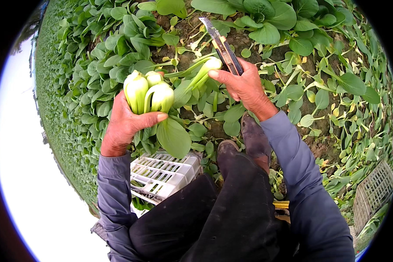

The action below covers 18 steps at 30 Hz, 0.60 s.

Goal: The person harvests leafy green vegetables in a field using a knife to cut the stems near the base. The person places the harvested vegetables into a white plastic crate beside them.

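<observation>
My left hand (127, 119) grips a bunch of bok choy (162, 96), their pale cut bases turned up and the green leaves hanging below the palm. In my right hand (245, 83) is a snap-off utility knife (225, 54) with orange and black on its handle; its blade (207, 23) is out and points up and away. The same hand also has a single bok choy head (213, 64) at its thumb, base toward me, its leaves trailing down to the left. A gap separates this head from the bunch.
A white slatted plastic crate (170, 170) stands by my left knee, with greens visible through it. Growing bok choy (131, 36) covers the left and far side. Cut leaves (314, 95) litter the soil at right, where another crate (373, 193) sits. My shoes (253, 134) are below my hands.
</observation>
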### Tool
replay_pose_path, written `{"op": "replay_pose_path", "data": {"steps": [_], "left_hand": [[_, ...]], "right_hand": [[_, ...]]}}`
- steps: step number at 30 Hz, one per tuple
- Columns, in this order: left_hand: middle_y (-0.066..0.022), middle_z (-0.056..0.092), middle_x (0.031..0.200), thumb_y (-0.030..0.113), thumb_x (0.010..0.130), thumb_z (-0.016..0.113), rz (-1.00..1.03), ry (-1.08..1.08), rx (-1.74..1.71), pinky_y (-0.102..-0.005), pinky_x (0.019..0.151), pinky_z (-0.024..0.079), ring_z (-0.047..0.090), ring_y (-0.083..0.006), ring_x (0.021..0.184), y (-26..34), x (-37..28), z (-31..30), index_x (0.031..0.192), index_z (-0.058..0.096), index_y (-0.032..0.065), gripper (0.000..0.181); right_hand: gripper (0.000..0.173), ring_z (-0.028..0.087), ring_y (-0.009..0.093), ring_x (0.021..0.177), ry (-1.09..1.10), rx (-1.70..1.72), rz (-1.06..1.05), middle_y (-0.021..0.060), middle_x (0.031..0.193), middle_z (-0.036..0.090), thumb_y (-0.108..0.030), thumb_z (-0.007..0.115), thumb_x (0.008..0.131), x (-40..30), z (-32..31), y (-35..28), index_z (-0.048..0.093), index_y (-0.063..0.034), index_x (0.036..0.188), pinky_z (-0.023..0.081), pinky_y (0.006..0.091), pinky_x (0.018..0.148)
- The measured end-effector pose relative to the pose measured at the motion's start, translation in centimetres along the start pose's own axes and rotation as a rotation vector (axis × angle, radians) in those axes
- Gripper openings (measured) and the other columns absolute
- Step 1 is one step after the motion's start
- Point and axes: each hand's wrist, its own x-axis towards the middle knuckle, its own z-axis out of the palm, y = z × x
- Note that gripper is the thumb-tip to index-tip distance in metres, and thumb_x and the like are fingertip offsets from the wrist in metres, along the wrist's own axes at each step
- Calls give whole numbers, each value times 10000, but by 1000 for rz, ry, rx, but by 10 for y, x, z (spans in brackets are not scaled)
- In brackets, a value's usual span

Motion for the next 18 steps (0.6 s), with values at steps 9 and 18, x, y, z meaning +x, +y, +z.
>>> {"op": "replay_pose_path", "data": {"steps": [9,18], "left_hand": [[-48,677,1267,29,704,934,13,-68,-115,-333,1063,508,644,-159,1146,-44,39,16,1406,562,3,795],[-241,738,1120,72,646,823,211,-34,1124,-502,919,569,706,-456,1019,-29,105,-42,1588,387,102,1038]], "right_hand": [[374,461,34,446,-176,76,158,1,730,624,-305,890,873,15,33,8,674,-17,977,327,245,373],[409,600,146,443,-57,-539,225,58,608,642,-351,875,876,69,51,36,630,-35,789,479,347,419]]}}
